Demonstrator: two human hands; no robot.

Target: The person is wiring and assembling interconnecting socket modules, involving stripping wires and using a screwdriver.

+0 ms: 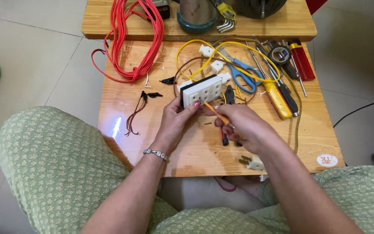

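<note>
socket box: a white block with a black back, held up just above the desk, near the middle.
left hand: the left hand holds the socket box from below, thumb and fingers wrapped on its near edge.
right hand: the right hand pinches a thin orange screwdriver; its fingers are closed narrow round the handle.
tool tip: the tip touches the near corner of the socket box, or sits just beside it; i cannot tell which.
how it handles: the socket box looks like hard plastic, stiff and light, i think. its smooth sides may slip, so a grip on the two long edges seems best. the yellow wire coming off it could tug.
which way it points: the white face with the holes looks toward the person. its long side runs left to right, tipped up a bit on the right.
screwdriver line: it slants from the right hand up and left to the socket box.
nearby: blue scissors, a red wire bundle, a red lighter and a white plug lie on the desk.
</note>
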